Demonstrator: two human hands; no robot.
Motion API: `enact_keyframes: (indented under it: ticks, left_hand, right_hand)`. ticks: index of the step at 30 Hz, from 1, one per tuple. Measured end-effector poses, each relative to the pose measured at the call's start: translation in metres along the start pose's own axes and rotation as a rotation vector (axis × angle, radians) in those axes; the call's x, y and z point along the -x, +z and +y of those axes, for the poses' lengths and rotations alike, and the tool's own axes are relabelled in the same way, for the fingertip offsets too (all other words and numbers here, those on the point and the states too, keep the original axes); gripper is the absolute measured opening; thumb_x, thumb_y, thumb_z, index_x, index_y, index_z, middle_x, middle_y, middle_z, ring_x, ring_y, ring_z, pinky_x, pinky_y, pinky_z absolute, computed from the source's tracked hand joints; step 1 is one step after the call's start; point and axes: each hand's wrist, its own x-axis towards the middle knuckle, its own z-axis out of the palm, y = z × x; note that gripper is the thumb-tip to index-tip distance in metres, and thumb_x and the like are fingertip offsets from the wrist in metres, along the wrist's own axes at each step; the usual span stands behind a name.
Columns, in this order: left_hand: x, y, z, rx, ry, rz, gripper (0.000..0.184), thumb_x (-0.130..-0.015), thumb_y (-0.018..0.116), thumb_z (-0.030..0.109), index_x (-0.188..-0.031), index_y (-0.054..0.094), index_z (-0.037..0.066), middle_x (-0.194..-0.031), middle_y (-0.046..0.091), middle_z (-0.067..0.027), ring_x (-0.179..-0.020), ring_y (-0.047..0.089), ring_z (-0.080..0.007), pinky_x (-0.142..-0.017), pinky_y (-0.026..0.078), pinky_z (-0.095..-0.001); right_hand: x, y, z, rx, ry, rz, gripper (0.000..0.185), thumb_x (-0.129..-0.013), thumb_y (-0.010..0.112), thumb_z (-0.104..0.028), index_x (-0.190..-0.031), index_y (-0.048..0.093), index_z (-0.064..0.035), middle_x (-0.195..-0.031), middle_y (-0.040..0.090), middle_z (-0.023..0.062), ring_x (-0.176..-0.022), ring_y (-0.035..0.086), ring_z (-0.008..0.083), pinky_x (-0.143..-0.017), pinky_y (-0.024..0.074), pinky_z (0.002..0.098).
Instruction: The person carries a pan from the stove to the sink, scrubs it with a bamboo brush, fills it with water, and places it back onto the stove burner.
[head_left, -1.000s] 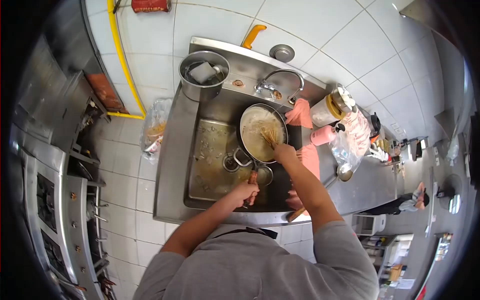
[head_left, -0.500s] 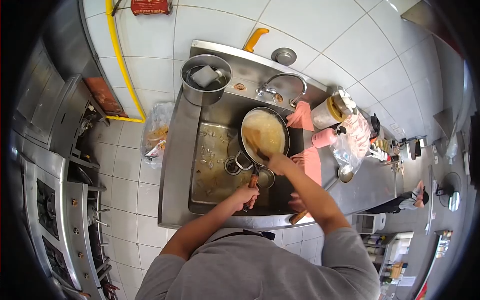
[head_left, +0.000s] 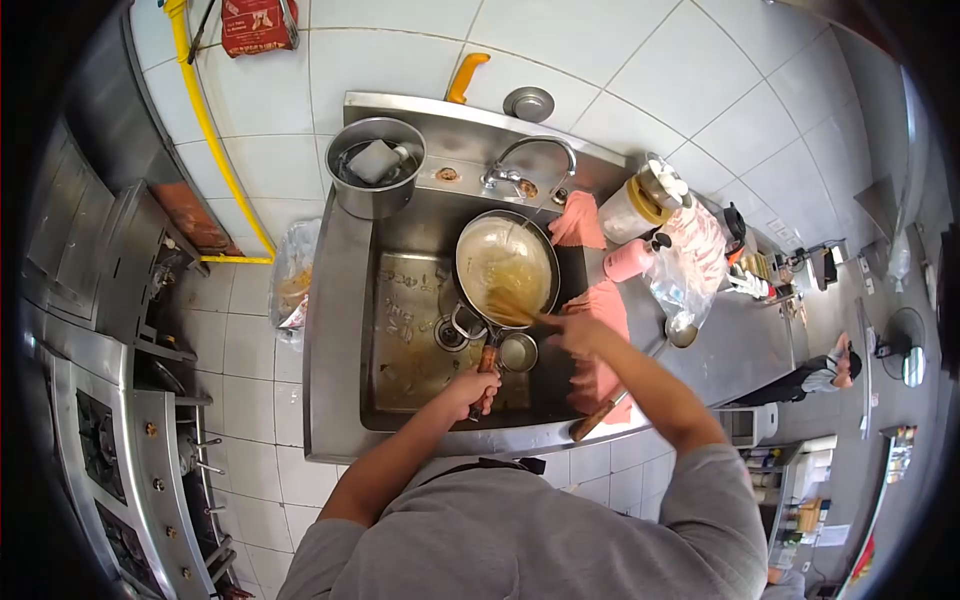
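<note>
My left hand (head_left: pixel 473 391) is wrapped around the wooden handle (head_left: pixel 488 356) of a round frying pan (head_left: pixel 505 250). Cloudy, yellowish liquid covers the pan's inside, and the pan is held over the sink (head_left: pixel 400 410). Closed on a scrubbing brush, my right hand (head_left: pixel 580 334) is at the pan's near right edge. The brush's tan bristles (head_left: pixel 512 303) press into the pan, blurred by motion; its grip is mostly hidden by my fingers. Below the pan, a small metal cup (head_left: pixel 518 352) and another metal vessel, partly hidden, are in the basin.
Behind the pan stands a faucet (head_left: pixel 530 150). A deep metal pot (head_left: pixel 376 190) holding a grey pad sits on the left rim. Pink cloths (head_left: pixel 600 300), a pink bottle (head_left: pixel 628 260) and a long-handled ladle (head_left: pixel 682 330) lie on the right. A person (head_left: pixel 825 372) is farther right.
My right hand has swept the brush from the pan's left middle to its near side. The liquid looks thinner and less foamy. My left hand keeps its grip on the pan handle.
</note>
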Motion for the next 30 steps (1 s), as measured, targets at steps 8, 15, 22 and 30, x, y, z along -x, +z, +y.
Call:
enact_keyframes:
  ticks: [8,15,22,30]
  left_hand:
    - [-0.001,0.009,-0.005,0.042,-0.011,0.005,0.016,-0.084,0.056,0.007,-0.094,0.046,0.012,-0.057,0.045,0.0007,-0.041,0.043,-0.0138,-0.038,0.038,-0.0324]
    - [-0.001,0.009,-0.006,0.040,-0.022,-0.015,0.013,-0.084,0.055,0.008,-0.091,0.046,0.013,-0.056,0.045,0.0017,-0.041,0.043,-0.0124,-0.039,0.038,-0.0313]
    - [-0.008,0.015,-0.010,0.036,0.011,0.021,0.015,-0.084,0.057,0.010,-0.093,0.045,0.013,-0.058,0.046,0.0014,-0.042,0.045,-0.0129,-0.039,0.038,-0.0309]
    - [-0.009,0.022,-0.017,-0.062,0.132,0.094,0.012,-0.084,0.057,0.010,-0.085,0.046,0.012,-0.059,0.047,0.0023,-0.041,0.045,-0.0114,-0.037,0.040,-0.0280]
  right_hand:
    - [-0.092,-0.002,0.011,0.206,0.284,0.262,0.047,-0.087,0.052,-0.042,-0.131,0.048,-0.0263,-0.084,0.067,0.0163,-0.076,0.066,0.0346,-0.064,0.0524,0.0444]
    - [0.008,-0.054,-0.021,-0.108,-0.072,-0.224,0.058,-0.086,0.059,-0.034,-0.140,0.041,-0.0211,-0.106,0.062,0.0224,-0.076,0.065,0.0300,-0.071,0.0519,0.0367]
    - [-0.063,-0.063,0.001,0.295,0.280,0.291,0.055,-0.082,0.059,-0.026,-0.135,0.044,-0.0230,-0.083,0.066,0.0153,-0.074,0.066,0.0318,-0.062,0.0513,0.0439]
    - [0.006,-0.042,0.049,0.221,0.244,0.351,0.048,-0.086,0.056,-0.037,-0.131,0.049,-0.0231,-0.084,0.068,0.0112,-0.074,0.067,0.0264,-0.064,0.0513,0.0427]
